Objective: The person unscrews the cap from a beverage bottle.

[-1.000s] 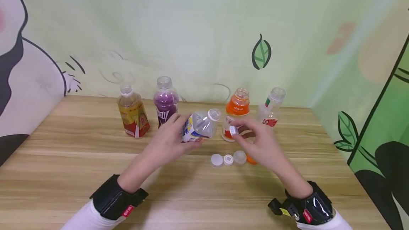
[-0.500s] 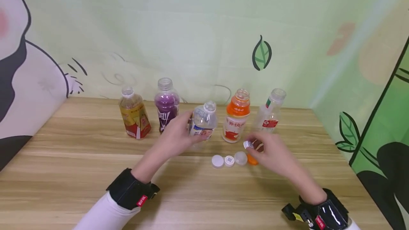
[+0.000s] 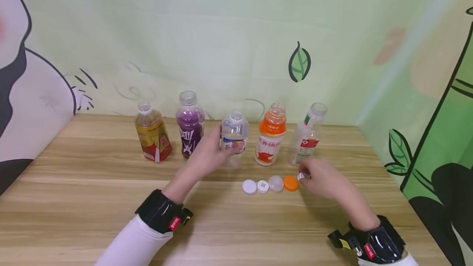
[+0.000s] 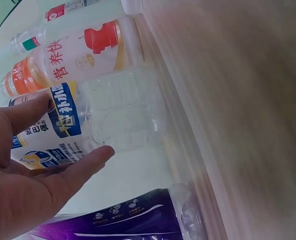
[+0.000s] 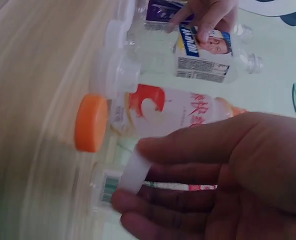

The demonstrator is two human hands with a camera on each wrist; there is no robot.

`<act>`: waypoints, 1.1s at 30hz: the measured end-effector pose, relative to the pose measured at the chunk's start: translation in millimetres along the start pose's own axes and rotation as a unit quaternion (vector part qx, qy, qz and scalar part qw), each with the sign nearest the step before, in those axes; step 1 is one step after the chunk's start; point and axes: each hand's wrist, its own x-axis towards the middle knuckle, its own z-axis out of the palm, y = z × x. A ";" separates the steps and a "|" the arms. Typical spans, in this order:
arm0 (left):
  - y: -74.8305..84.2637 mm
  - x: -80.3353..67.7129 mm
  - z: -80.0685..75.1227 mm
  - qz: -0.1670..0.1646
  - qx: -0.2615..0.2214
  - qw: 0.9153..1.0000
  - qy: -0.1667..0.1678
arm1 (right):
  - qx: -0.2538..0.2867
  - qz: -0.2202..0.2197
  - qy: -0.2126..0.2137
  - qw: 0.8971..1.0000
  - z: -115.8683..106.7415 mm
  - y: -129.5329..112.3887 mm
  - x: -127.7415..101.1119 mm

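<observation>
My left hand [image 3: 221,146] grips a clear, uncapped bottle with a blue and white label [image 3: 234,134], which stands upright in the row between the purple bottle [image 3: 190,123] and the orange bottle [image 3: 271,134]. In the left wrist view the thumb and fingers [image 4: 90,157] wrap the label of the clear bottle [image 4: 122,112]. My right hand [image 3: 305,176] pinches a small white cap [image 3: 302,176] low over the table, just right of the orange cap [image 3: 290,183]. The right wrist view shows the white cap [image 5: 135,172] between thumb and fingers, beside the orange cap [image 5: 91,122].
A yellow tea bottle [image 3: 152,136] stands at the row's left end and a clear bottle with a red label [image 3: 307,134] at its right; all are uncapped. Two white caps [image 3: 249,187] and a translucent cap [image 3: 275,183] lie in line on the wooden table [image 3: 92,192]. Walls close the back and right.
The left hand turned the tilted clear bottle upright and moved it back into the row. The right hand carried the white cap down and right, to beside the orange cap.
</observation>
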 end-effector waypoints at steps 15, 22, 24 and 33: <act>-9.7 3.4 -0.3 -0.030 0.007 0.999 0.017 | -0.049 0.031 -0.055 0.997 15.1 16.6 11.2; -5.1 0.1 -2.5 -0.039 0.029 0.999 0.016 | -0.062 0.015 -0.050 0.997 19.9 18.1 14.9; -3.7 -2.9 -3.0 -0.035 0.032 0.999 0.016 | -0.057 0.017 -0.050 0.997 20.4 18.4 15.4; 1.0 -32.1 -5.7 -0.027 0.121 0.992 0.001 | -0.005 0.058 -0.066 0.996 12.5 21.8 10.4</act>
